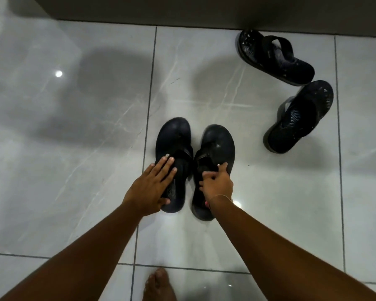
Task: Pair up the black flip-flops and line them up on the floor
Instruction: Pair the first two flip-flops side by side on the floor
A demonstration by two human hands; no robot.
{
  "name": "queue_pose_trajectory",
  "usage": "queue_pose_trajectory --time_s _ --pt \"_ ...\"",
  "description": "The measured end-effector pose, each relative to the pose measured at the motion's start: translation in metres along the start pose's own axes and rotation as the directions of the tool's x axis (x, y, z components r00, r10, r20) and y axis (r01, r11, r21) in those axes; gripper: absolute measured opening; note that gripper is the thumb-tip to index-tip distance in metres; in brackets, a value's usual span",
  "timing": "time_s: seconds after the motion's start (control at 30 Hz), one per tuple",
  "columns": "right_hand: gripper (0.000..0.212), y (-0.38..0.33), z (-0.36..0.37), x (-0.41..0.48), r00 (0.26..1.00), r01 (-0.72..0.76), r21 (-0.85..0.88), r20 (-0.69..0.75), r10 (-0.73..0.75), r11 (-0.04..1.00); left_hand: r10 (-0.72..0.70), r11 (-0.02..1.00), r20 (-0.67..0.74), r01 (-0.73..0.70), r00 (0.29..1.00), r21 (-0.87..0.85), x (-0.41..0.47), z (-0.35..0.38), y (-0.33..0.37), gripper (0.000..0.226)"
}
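Two smooth black flip-flops lie side by side on the grey tiled floor, toes pointing away from me. My left hand (152, 185) rests flat, fingers spread, on the left flip-flop (174, 135). My right hand (217, 182) pinches the strap and outer edge of the right flip-flop (220, 141), which tilts slightly. Two other black flip-flops with a patterned footbed lie apart at the upper right: one (276, 57) near the wall, turned sideways, the other (300, 118) angled below it.
A dark wall base (182, 9) runs along the top of the view. My bare foot (159, 285) stands on the glossy tiles at the bottom centre. Open floor (63, 127) stretches to the left of the flip-flops.
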State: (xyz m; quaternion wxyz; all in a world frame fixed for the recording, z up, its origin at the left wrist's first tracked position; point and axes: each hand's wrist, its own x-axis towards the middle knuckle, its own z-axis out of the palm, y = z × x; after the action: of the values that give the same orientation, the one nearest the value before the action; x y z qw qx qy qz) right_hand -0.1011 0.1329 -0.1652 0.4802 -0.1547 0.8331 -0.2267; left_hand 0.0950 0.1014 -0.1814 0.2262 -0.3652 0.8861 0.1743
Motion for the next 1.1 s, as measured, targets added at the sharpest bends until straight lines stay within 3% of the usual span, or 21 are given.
queue_pose_trajectory --time_s 0.17,0.27,0.4,0.5,0.63,0.73,0.87,0.93,1.1 --pt "0.070 0.002 -0.023 0.015 0.999 -0.026 0.064 0.043 0.024 0.998 -0.012 1.000 0.053 0.013 0.999 -0.027 0.007 -0.009 0.028 0.102" --pt "0.070 -0.001 -0.043 0.017 0.997 -0.010 0.125 0.077 0.000 0.992 0.052 0.998 0.075 -0.048 0.996 -0.049 0.003 -0.018 0.029 0.093" --pt "0.044 0.006 -0.058 -0.012 0.972 0.160 -0.067 -0.166 -0.169 0.985 0.112 0.993 -0.080 -0.113 0.991 -0.018 0.007 -0.050 0.016 0.081" --pt "0.032 0.017 -0.045 -0.049 0.947 0.188 -0.018 -0.261 -0.186 0.982 0.150 0.987 -0.128 -0.141 0.980 0.080 0.029 -0.087 -0.001 0.076" --pt "0.033 0.025 0.004 -0.099 0.971 0.207 -0.065 -0.108 -0.213 0.976 0.280 0.928 -0.084 -0.247 0.956 0.280 0.086 -0.131 0.003 0.085" --pt "0.057 0.022 0.048 -0.123 0.965 0.248 -0.207 0.142 -0.221 0.947 0.422 0.843 0.003 -0.393 0.907 0.368 0.134 -0.150 0.031 0.083" --pt "0.073 0.021 0.075 -0.123 0.933 0.140 -0.352 0.359 -0.005 0.925 0.456 0.716 0.249 -0.518 0.855 0.468 0.180 -0.147 0.069 0.076" --pt "0.073 0.029 0.079 -0.119 0.915 0.139 -0.412 0.401 0.042 0.901 0.409 0.707 0.343 -0.532 0.845 0.466 0.189 -0.140 0.067 0.074" --pt "0.074 0.063 0.061 -0.109 0.941 0.255 -0.555 0.329 -0.072 0.791 0.358 0.820 0.277 -0.442 0.892 0.363 0.177 -0.134 0.024 0.081"
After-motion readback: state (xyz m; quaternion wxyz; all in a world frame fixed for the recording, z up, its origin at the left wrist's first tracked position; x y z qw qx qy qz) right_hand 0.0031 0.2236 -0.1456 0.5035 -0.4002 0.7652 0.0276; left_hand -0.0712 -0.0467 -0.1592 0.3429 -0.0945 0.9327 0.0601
